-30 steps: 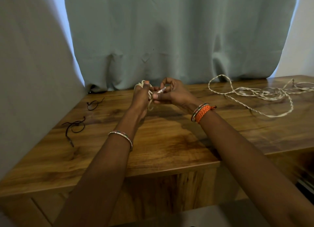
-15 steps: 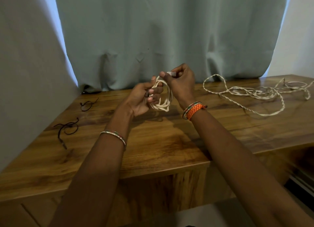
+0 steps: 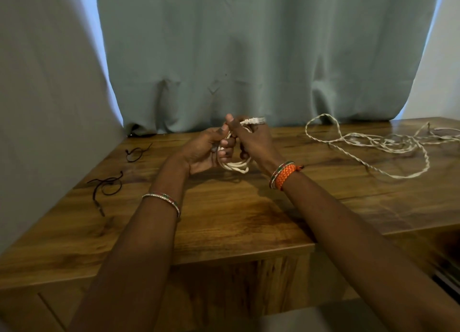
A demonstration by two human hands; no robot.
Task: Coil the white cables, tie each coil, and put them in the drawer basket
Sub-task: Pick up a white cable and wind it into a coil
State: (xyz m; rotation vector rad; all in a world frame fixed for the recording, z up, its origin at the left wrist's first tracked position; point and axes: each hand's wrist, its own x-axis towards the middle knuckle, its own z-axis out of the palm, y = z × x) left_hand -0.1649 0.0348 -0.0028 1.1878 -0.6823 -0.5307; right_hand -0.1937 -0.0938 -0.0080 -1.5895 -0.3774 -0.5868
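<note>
**Wooden worktop, a white coil held above it**

Pale green curtains hang behind the wooden worktop. Above its middle, the left hand closes its grip on a small white coil, fingers curled through the loops. The right hand pinches the cable's end, whose pale connector sticks out past the thumb. The coil is off-white, several tight loops hanging between both palms. Far right, a loose twisted cable sprawls untidily. Far left lie two dark ties.
</note>
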